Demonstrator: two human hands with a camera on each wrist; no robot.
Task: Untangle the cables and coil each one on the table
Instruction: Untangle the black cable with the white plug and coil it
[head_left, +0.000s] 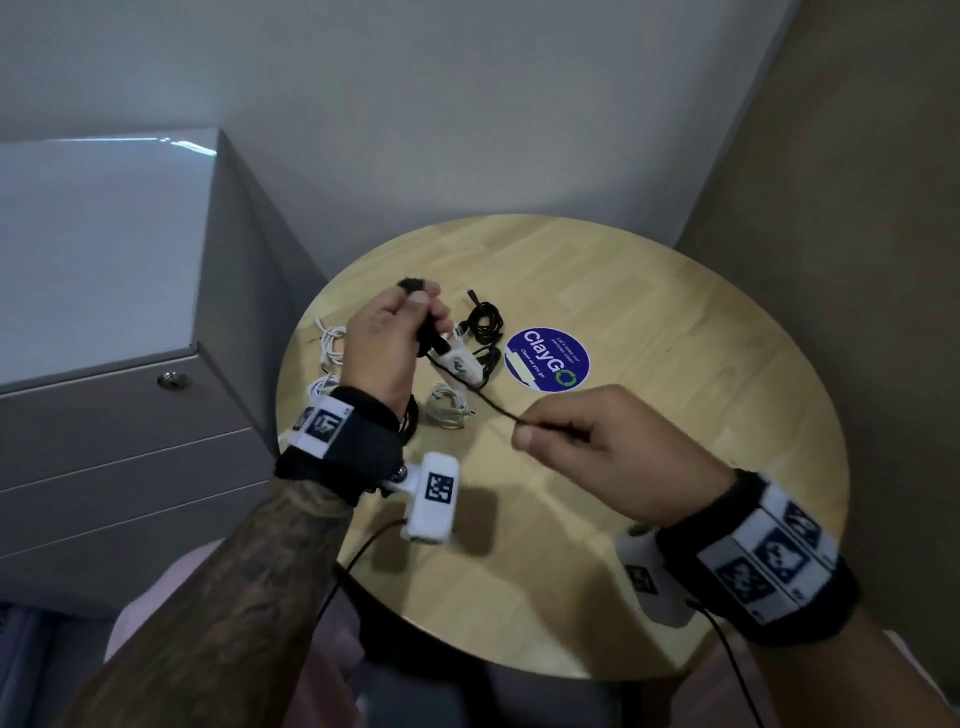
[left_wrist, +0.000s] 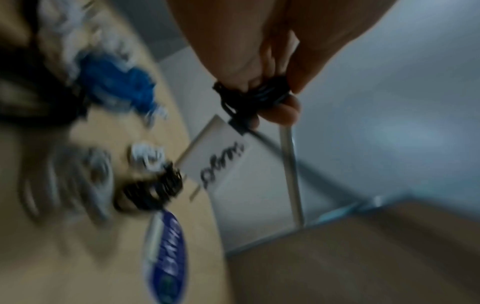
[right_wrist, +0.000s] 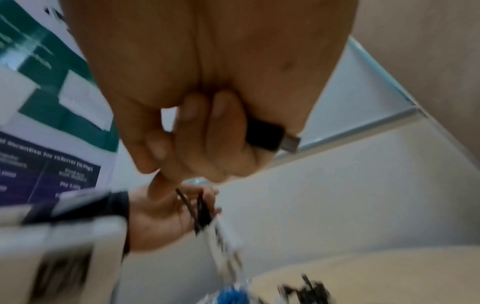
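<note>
my left hand (head_left: 387, 338) clenches wound black cable (head_left: 496, 408) coil | right hand (head_left: 587, 441) pinches free end taut — feeding next wrap above table (head_left: 675, 364)

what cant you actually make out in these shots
- Head view: how many turns of the black cable the left hand holds; its fingers cover the bundle.
- Head view: the cable end in the right hand, hidden by curled fingers; only the right wrist view shows the plug.
- Left wrist view: the cables on the table, smeared by motion blur.
- Head view: small print on the blue sticker, too small.
</note>
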